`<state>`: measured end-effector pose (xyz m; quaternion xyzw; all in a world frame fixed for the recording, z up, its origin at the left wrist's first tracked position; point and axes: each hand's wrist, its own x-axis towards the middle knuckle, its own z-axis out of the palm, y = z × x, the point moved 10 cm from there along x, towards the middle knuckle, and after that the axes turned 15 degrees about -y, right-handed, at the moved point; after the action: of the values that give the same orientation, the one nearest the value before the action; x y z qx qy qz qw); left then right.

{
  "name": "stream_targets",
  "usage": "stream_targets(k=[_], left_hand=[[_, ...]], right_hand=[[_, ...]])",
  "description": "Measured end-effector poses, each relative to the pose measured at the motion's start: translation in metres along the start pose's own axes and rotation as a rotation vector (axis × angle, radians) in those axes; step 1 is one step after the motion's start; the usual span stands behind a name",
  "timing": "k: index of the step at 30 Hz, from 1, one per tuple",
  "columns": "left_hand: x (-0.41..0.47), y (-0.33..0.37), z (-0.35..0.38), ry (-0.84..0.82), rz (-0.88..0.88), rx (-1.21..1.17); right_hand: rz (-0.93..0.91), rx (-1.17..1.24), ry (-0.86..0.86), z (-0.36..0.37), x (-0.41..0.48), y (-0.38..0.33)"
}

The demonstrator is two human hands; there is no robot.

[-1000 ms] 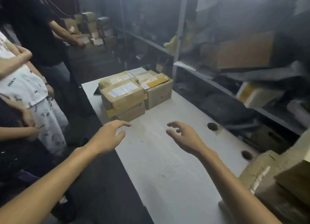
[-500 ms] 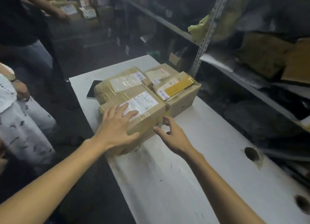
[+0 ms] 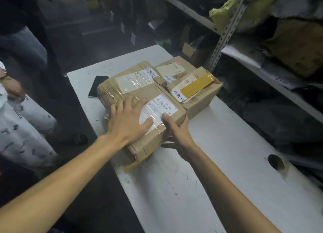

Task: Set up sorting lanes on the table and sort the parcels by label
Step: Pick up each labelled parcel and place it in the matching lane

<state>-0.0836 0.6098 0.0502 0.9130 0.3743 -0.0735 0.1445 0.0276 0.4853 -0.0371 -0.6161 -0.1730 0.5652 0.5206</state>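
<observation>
The nearest parcel [image 3: 153, 126], a taped cardboard box with a white shipping label on top, sits on a lower box at the near end of a cluster of parcels on the white table [image 3: 201, 189], and everything else is best placed from it. The left hand [image 3: 129, 121] lies flat on its top, fingers spread across the tape and the label's edge, probably to steady it, while the right hand [image 3: 176, 133] is clamped on its near right corner, thumb on top beside the label and fingers wrapped down the side: a hold that looks meant for lifting or sliding the box off the stack so the label can be read. Beyond it lies a larger tape-wrapped parcel [image 3: 122, 88]; beyond it and to its right are a box with yellow tape [image 3: 197, 93] and another labelled box [image 3: 173, 67]. A black phone [image 3: 97, 86] lies on the table off its far left. No lanes are laid out yet, so sorting seems barely begun. Half a second ago the right hand was open and short of the box's front; now it grips the corner, and the left hand has slid further onto the top.
</observation>
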Motion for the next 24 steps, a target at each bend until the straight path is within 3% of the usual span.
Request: stream_targets(k=[5,8,12,21,24], left_hand=[[-0.014,0.032,-0.018,0.067,0.078,0.003],[-0.023,0.062,-0.035,0.114,0.177,0.028],[-0.035,0.104,-0.034,0.055,0.295,-0.031],[-0.073,0.218,-0.014,0.006,0.441,-0.439],[-0.088,0.251,-0.009,-0.084,0.436,-0.614]], right_hand=[[-0.018,0.183,0.034,-0.005,-0.012,0.000],[-0.074,0.184,0.112,-0.030,-0.034,-0.012],[-0.169,0.111,0.226,-0.078,-0.079,-0.035],[-0.228,0.097,0.421,-0.180,-0.212,-0.019],[-0.281,0.081,0.464,-0.210,-0.262,-0.015]])
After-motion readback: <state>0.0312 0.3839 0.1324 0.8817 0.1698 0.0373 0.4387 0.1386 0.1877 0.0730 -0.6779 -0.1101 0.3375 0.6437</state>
